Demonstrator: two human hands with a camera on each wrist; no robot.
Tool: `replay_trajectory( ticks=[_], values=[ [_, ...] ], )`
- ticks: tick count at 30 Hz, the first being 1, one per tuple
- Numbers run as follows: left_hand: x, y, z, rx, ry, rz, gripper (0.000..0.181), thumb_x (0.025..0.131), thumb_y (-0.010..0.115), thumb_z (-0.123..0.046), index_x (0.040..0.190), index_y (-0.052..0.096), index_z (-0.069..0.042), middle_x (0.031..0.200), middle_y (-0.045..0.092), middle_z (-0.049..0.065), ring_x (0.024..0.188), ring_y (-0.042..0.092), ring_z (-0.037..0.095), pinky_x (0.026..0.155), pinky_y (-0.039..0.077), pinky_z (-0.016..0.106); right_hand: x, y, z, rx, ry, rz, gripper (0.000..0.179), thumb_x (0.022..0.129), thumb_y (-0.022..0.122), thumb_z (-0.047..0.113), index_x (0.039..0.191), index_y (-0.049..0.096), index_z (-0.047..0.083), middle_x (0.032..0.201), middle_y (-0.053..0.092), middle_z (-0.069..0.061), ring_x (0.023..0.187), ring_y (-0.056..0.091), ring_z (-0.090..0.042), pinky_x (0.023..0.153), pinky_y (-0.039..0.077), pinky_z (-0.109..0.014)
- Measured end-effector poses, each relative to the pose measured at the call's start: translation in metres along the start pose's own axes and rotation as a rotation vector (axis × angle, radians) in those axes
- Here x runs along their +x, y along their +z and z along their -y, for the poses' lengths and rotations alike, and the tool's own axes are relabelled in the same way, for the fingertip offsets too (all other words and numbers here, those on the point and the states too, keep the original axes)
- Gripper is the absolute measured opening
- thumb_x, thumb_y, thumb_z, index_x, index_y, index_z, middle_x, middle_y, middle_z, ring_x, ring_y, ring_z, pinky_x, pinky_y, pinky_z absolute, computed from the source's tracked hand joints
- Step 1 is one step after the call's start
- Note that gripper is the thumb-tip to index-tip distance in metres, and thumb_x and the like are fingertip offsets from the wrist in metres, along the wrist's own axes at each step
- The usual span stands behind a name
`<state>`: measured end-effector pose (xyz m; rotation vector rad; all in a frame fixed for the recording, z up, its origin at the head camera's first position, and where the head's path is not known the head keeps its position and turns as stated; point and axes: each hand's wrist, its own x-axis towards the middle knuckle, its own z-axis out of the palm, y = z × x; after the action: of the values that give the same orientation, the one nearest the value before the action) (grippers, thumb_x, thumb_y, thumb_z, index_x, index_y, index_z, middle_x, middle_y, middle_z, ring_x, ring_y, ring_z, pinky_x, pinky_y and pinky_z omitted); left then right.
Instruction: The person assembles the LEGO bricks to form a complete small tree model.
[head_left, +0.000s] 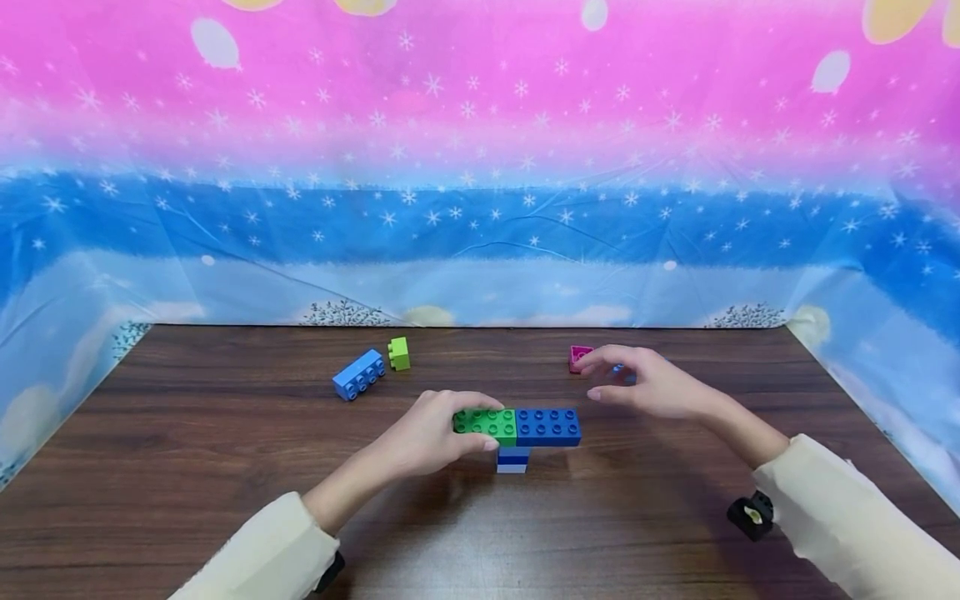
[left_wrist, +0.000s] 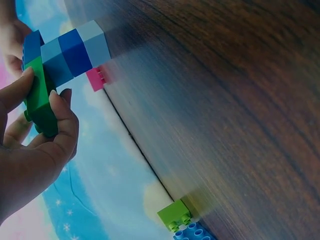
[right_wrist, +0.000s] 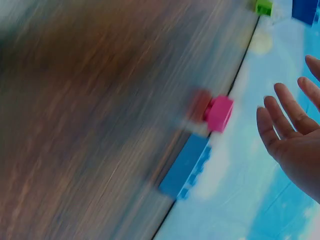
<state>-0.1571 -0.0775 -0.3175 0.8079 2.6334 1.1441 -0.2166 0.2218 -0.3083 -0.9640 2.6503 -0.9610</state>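
My left hand (head_left: 423,433) grips the green toy building brick (head_left: 487,427) at its left end, thumb in front and fingers behind. Beside it, in line, sits a dark blue brick (head_left: 549,427), studs up. Below the pair is a short column of light blue, dark blue and pale blue bricks (left_wrist: 75,52), best seen in the left wrist view. My right hand (head_left: 652,383) is off to the right with nothing in it, its fingers spread in the right wrist view. Near its fingertips in the head view lies a pink brick (head_left: 579,358); a blue brick (right_wrist: 186,167) is mostly hidden behind the hand.
At the back left of the brown wooden table (head_left: 225,467) lie a long blue brick (head_left: 358,375) on its side and a small lime brick (head_left: 399,354). A pink and blue snowflake cloth (head_left: 480,225) rises along the table's back and sides.
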Motion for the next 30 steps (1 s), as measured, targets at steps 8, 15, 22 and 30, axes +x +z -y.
replay_trajectory(
  ticks=[8,15,22,30],
  values=[
    [0.0,-0.001,0.001,0.004,0.009,0.003,0.035,0.084,0.067,-0.015,0.119,0.06,-0.01,0.102,0.064,0.004,0.076,0.054,0.008,0.067,0.044,0.029,-0.002,-0.014,-0.03,-0.091,0.09,-0.045,0.042,0.087,0.063,0.026,0.124,0.054,0.008,0.121,0.055,-0.011,0.107,0.05,-0.03,0.086,0.041,-0.047],
    [-0.001,-0.002,0.0,0.002,0.013,0.008,0.035,0.084,0.067,-0.016,0.118,0.06,-0.009,0.102,0.063,0.004,0.078,0.055,0.009,0.067,0.045,0.028,-0.005,-0.019,-0.054,-0.084,0.178,-0.055,0.047,0.087,0.064,0.026,0.127,0.05,0.005,0.125,0.05,-0.015,0.113,0.046,-0.033,0.09,0.037,-0.051],
    [0.0,-0.002,-0.001,-0.002,0.012,0.011,0.035,0.084,0.067,-0.017,0.117,0.06,-0.009,0.103,0.063,0.004,0.079,0.055,0.008,0.067,0.045,0.028,-0.009,-0.018,-0.073,-0.113,0.203,-0.062,0.051,0.085,0.065,0.025,0.129,0.048,0.003,0.124,0.05,-0.02,0.11,0.047,-0.035,0.09,0.036,-0.054],
    [0.0,-0.001,-0.001,0.005,0.007,0.009,0.035,0.084,0.067,-0.015,0.118,0.06,-0.01,0.102,0.063,0.003,0.078,0.055,0.008,0.068,0.045,0.028,-0.012,-0.015,-0.077,-0.128,0.193,-0.063,0.051,0.086,0.064,0.027,0.129,0.048,0.003,0.128,0.046,-0.023,0.115,0.042,-0.039,0.091,0.033,-0.057]
  ],
)
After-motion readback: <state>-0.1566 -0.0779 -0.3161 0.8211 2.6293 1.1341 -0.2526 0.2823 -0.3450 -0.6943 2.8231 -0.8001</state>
